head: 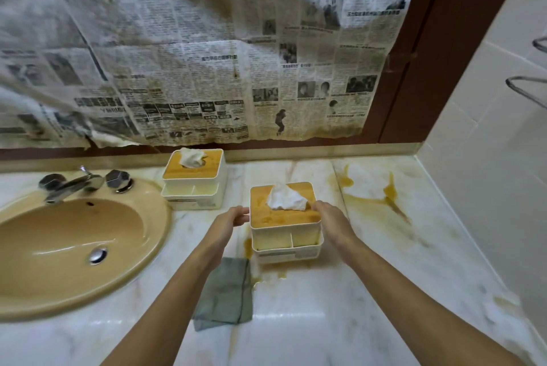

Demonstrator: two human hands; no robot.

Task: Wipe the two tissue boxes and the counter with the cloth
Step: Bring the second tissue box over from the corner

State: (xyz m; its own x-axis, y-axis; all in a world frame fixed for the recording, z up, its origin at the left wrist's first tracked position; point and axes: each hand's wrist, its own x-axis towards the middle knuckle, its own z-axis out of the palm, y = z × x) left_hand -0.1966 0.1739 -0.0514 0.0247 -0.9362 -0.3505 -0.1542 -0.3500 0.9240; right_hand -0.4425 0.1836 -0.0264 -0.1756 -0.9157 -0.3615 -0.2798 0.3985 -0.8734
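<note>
Reaches forward with both arms nearly straight, left hand [233,217] and right hand [329,217] clamped on opposite sides of the near tissue box [282,222], a square white plastic case with a stained wooden lid and a crumpled tissue poking out. Beyond the left hand, the far tissue box [194,177] of the same make; beside the left forearm, flat on the glossy, rust-stained marble surface [325,321], the soft grey-green cloth [231,297].

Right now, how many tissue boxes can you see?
2. The back box stands beside the sink. The near box is in the middle of the counter, held between the left hand and right hand. No other shows.
</note>
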